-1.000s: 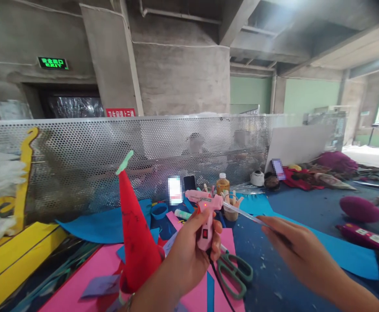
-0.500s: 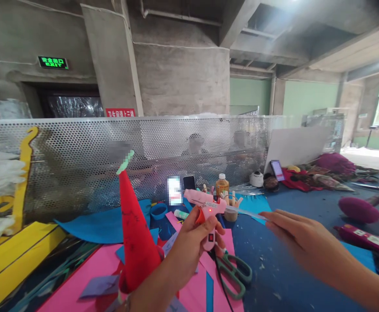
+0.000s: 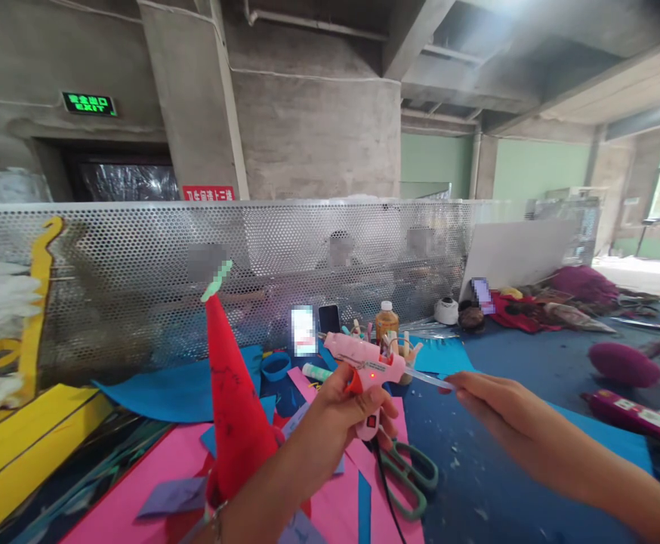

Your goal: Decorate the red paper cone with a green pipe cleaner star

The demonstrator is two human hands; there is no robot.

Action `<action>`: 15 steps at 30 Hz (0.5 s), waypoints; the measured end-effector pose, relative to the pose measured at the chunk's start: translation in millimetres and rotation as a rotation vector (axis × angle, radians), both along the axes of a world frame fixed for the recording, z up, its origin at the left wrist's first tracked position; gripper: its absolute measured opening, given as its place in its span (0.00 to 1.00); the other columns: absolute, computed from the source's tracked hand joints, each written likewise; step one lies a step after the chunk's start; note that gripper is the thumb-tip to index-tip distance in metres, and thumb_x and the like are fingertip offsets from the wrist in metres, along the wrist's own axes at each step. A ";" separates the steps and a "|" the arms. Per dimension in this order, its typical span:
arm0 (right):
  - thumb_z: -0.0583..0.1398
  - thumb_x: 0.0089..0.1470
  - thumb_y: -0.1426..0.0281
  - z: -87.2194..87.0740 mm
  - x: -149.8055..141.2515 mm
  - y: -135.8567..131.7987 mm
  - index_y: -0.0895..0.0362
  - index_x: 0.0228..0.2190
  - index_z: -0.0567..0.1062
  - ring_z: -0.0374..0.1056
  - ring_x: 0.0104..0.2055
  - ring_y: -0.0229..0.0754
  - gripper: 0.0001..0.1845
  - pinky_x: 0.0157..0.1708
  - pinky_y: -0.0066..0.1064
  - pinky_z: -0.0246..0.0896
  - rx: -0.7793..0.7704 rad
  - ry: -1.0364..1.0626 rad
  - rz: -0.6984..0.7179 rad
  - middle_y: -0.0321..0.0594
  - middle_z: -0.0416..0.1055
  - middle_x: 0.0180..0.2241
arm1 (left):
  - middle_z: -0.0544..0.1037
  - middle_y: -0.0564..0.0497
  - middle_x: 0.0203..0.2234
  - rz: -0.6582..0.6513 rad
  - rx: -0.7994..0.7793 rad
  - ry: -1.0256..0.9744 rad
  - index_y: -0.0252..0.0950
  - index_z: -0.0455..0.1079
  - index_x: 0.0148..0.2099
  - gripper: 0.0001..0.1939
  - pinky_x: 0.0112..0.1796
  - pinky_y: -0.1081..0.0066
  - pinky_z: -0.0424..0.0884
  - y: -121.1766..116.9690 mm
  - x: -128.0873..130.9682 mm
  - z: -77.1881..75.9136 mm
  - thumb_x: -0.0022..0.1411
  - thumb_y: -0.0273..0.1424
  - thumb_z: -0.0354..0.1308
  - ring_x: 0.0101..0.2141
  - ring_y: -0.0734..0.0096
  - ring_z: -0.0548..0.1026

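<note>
My left hand is wrapped around the handle of a pink hot glue gun, whose nozzle points left and whose red light is on. A clear glue stick sticks out of the gun's back end. The fingertips of my right hand pinch the free end of that stick. Left of my left forearm stands a tall red cone with a pale green tip. Green-handled scissors lie below the gun, beside its black cord.
Pink sheets and blue sheets cover the near table. A bottle, phones and a blue tape roll stand before the perforated metal screen. People sit behind it. A purple mallet-like thing lies right.
My right hand has moved left toward the gun, and less of the glue stick shows behind it. The gun has shifted slightly right and tilted, its back end lower.
</note>
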State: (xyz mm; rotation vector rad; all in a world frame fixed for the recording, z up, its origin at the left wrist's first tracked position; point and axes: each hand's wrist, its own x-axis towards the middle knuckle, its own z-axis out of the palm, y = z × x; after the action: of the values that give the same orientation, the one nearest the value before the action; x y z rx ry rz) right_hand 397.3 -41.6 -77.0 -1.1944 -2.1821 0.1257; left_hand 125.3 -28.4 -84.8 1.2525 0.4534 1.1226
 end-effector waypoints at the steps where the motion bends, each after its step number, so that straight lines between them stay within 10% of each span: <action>1: 0.52 0.69 0.60 -0.3 -0.5 0.0 0.50 0.50 0.78 0.77 0.47 0.54 0.18 0.45 0.38 0.72 0.001 0.001 0.002 0.45 0.80 0.48 | 0.79 0.49 0.30 0.001 0.006 0.004 0.37 0.67 0.48 0.18 0.29 0.66 0.74 0.9 -0.8 -0.3 0.62 0.39 0.68 0.26 0.66 0.78; 9: 0.52 0.70 0.60 2.7 -1.7 4.2 0.50 0.54 0.76 0.76 0.46 0.50 0.19 0.46 0.38 0.71 0.131 -0.046 -0.047 0.44 0.80 0.45 | 0.79 0.48 0.32 0.041 0.001 0.006 0.36 0.69 0.47 0.17 0.31 0.66 0.74 0.0 -0.1 0.1 0.62 0.38 0.68 0.28 0.66 0.78; 15: 0.61 0.58 0.74 -14.7 -13.6 -5.3 0.48 0.43 0.78 0.76 0.40 0.50 0.13 0.48 0.45 0.67 0.791 0.072 -0.079 0.42 0.80 0.37 | 0.75 0.51 0.33 0.143 -0.141 -0.123 0.36 0.75 0.45 0.16 0.35 0.67 0.76 -2.6 5.5 4.0 0.58 0.38 0.72 0.35 0.67 0.77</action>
State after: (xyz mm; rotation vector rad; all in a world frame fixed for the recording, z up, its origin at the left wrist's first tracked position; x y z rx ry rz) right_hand 383.7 -46.9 -91.8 -0.7877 -1.8250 -0.6577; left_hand 130.9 -31.0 -80.8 1.0348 0.5261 1.2586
